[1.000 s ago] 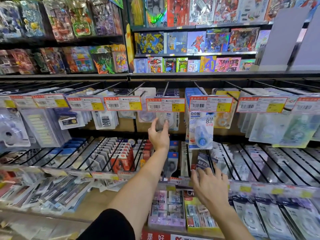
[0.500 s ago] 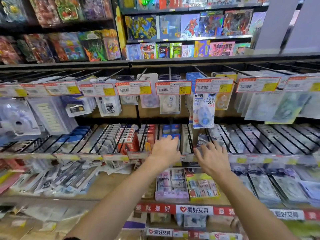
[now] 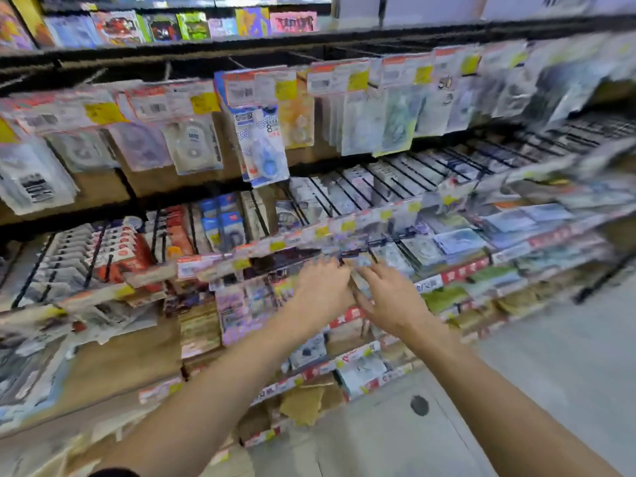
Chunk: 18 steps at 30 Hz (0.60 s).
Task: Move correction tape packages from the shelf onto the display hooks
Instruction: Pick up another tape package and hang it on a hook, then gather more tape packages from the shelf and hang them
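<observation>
The view is blurred and tilted. Correction tape packages hang on the upper display hooks, among them a blue one (image 3: 266, 156) and a white one (image 3: 192, 146). Black wire hooks (image 3: 361, 187) of the lower row hold more packs. Below their price-tag strip (image 3: 261, 249), flat packages (image 3: 423, 251) lie stacked on the shelf. My left hand (image 3: 321, 289) and my right hand (image 3: 390, 299) reach side by side into these packages. The right fingers are spread and touch the stack. The left fingers bend forward over a package; blur hides whether they grip it.
Red and white packs (image 3: 137, 249) fill the lower hooks at left. Toy boxes (image 3: 172, 27) line the top shelf. Lower shelves hold more stationery, with a piece of cardboard (image 3: 303, 404) at the bottom. Grey floor (image 3: 516, 390) spreads to the right.
My left hand dropped from the upper hook row to the shelf under the lower hooks. Both hands moved down and right together, and my head turned and tilted.
</observation>
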Each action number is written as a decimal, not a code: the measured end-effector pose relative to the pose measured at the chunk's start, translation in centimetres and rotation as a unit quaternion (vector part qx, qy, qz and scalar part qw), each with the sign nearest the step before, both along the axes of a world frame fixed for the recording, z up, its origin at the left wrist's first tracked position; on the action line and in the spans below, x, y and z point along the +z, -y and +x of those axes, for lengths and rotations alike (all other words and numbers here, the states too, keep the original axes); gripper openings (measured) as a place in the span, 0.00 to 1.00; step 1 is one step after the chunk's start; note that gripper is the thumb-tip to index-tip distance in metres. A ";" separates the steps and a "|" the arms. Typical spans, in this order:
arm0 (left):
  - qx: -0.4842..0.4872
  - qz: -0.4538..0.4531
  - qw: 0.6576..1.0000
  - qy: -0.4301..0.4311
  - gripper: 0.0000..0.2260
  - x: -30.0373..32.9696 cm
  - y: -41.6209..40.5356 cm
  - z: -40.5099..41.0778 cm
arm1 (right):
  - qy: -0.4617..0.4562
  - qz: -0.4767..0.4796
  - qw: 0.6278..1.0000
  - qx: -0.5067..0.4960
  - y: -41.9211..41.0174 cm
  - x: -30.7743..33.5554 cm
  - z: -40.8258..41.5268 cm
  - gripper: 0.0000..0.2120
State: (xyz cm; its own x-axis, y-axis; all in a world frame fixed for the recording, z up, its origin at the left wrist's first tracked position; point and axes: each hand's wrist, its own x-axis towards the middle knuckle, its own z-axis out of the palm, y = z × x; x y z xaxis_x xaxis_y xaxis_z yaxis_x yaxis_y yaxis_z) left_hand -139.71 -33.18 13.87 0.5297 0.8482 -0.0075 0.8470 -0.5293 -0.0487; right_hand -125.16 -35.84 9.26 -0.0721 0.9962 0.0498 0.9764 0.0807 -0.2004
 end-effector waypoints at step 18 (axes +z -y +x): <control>-0.132 -0.102 0.985 0.032 0.14 -5.6 3.5 36.2 | -0.053 -0.071 0.970 -0.225 9.8 -3.3 34.2 0.22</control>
State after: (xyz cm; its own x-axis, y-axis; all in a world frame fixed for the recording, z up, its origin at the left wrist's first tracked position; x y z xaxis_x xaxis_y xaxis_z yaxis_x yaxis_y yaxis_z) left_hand -103.50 -36.66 8.25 0.7369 0.6648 -0.1222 0.6760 -0.7252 0.1307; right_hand -90.95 -45.68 5.93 0.3703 0.9228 -0.1062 0.8796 -0.3850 -0.2795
